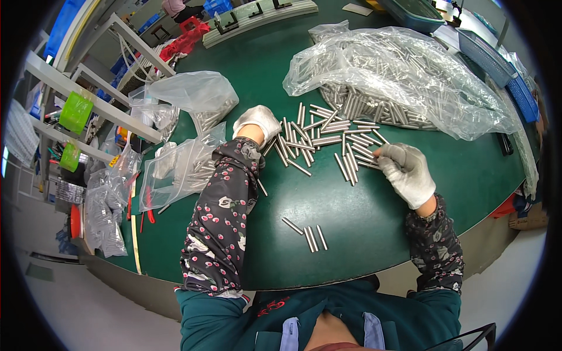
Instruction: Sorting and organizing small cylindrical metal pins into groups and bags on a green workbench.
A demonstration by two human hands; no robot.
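A loose pile of short, shiny metal pins lies in the middle of the green table. At its left edge is my left hand in a white glove; its fingers are turned away and hidden. My right hand, in a white glove with bare fingertips, is at the pile's right edge. Its fingers are curled and the fingertips pressed together at the pin ends; whether a pin is between them is unclear. Nearer to me lie several separate pins. One more pin lies beside my left sleeve.
A large clear plastic bag full of pins spreads across the far right. Smaller bags with pins stand at the left, near red-handled tools and a metal frame. Blue baskets sit at the far right edge.
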